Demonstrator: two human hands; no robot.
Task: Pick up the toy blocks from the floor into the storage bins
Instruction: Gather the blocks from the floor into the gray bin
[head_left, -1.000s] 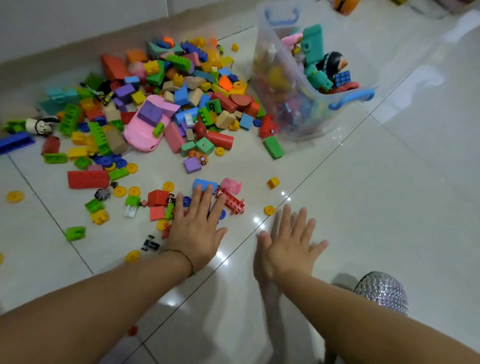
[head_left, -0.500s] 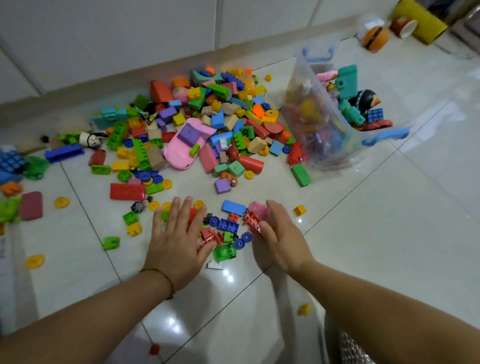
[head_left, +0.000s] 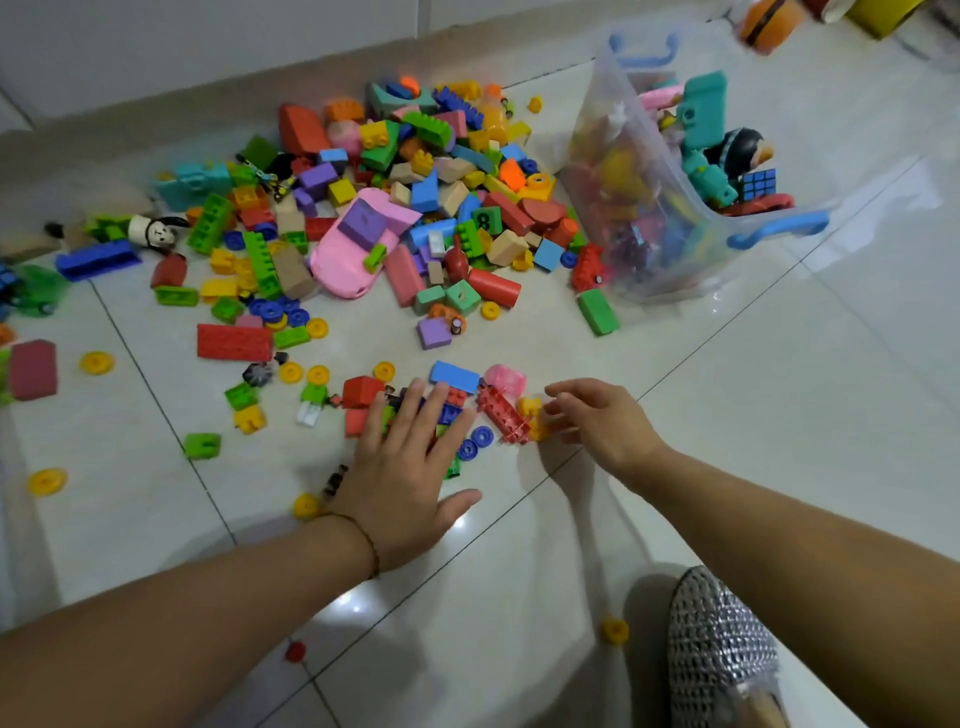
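We see the left hand (head_left: 400, 467) spread flat, apparently corralling small blocks (head_left: 456, 396); the right hand (head_left: 597, 421) curls beside a yellow block (head_left: 530, 408), grip unclear.

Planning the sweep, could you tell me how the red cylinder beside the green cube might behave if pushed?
The red cylinder lies on its side on the glossy floor, so it would probably roll. Its matte surface suggests foam: likely light and easy to pinch.
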